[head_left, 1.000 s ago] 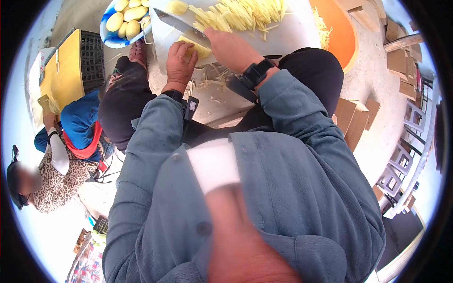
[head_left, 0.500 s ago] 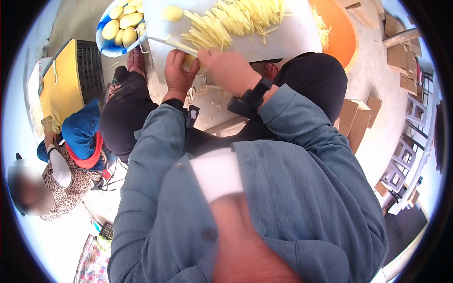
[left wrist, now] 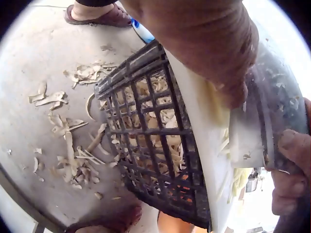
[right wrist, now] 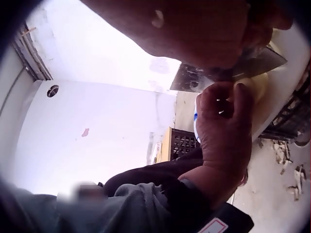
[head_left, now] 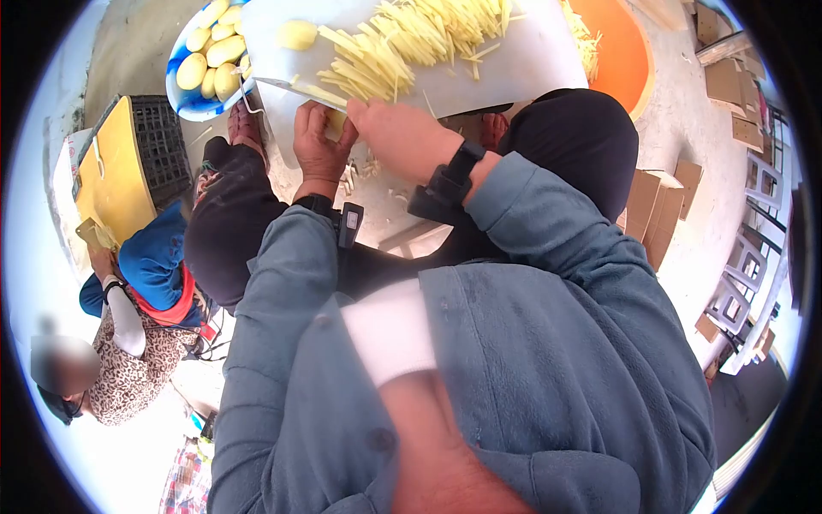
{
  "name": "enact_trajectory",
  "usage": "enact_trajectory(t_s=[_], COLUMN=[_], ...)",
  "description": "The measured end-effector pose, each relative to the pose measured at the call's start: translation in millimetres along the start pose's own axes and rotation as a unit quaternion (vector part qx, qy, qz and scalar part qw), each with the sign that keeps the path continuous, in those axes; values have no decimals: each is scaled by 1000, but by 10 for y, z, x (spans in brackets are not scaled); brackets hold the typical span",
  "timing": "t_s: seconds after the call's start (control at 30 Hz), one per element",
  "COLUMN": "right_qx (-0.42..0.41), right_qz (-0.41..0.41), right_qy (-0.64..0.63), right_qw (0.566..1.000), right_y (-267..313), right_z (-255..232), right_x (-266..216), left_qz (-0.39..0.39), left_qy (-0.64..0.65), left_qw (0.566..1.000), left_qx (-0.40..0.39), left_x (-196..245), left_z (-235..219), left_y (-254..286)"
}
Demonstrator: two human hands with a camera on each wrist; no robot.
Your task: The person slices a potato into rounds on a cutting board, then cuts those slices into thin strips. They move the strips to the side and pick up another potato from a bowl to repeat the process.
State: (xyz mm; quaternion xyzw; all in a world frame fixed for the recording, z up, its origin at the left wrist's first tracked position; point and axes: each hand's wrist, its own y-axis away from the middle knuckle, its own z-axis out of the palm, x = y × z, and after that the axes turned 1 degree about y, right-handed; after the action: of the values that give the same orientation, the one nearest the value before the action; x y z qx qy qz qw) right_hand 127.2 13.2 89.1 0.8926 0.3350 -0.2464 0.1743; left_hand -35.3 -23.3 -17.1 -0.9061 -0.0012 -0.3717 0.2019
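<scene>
My right hand (head_left: 402, 133) grips a cleaver (right wrist: 260, 63), its broad blade standing on edge against a peeled potato (right wrist: 258, 87). The left hand (head_left: 321, 150) holds that potato near the front edge of the white cutting board (head_left: 535, 68), fingers bent over it and thumb at its near side; much of the potato is hidden. Just beyond the blade lies a long heap of potato strips (head_left: 385, 56). Another peeled potato (head_left: 297, 35) sits at the board's left.
A blue-and-white bowl (head_left: 195, 106) of peeled potatoes stands at left, an orange basin (head_left: 632, 64) with strips at right. Under the board is a black crate (left wrist: 141, 131) with peelings; more peelings (left wrist: 73, 165) litter the floor. Another person (head_left: 133, 368) sits at far left.
The cleaver has come down from over the board to the potato, nearer my body. More strips have spread beside the heap, away from the lone potato. The head view has shifted slightly.
</scene>
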Motion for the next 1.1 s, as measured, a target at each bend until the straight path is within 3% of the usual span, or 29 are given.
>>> enact_trajectory(t_s=[0.23,0.53,0.6,0.7,0.8,1.1], right_qx=[-22,50,45,94,31,30], right_qz=[0,-8,67,-4,7,-12], right_qy=[5,-21,-67,-32,25,58], right_qw=[1000,998,995,995,999,998], right_y=[-101,-148,-154,-71,6,72], right_z=[82,206,150,61,-58,-51], right_x=[98,281,308,257,143,39], left_qz=[0,-21,-11,-6,-5,-7], left_qy=[-13,9,8,14,19,10], left_qw=[1000,1000,1000,1000,1000,1000], left_qx=[3,-1,4,12,16,11], left_x=[-75,-48,-39,-33,-9,-4], left_z=[29,19,19,22,13,4], left_y=[20,20,28,32,36,12])
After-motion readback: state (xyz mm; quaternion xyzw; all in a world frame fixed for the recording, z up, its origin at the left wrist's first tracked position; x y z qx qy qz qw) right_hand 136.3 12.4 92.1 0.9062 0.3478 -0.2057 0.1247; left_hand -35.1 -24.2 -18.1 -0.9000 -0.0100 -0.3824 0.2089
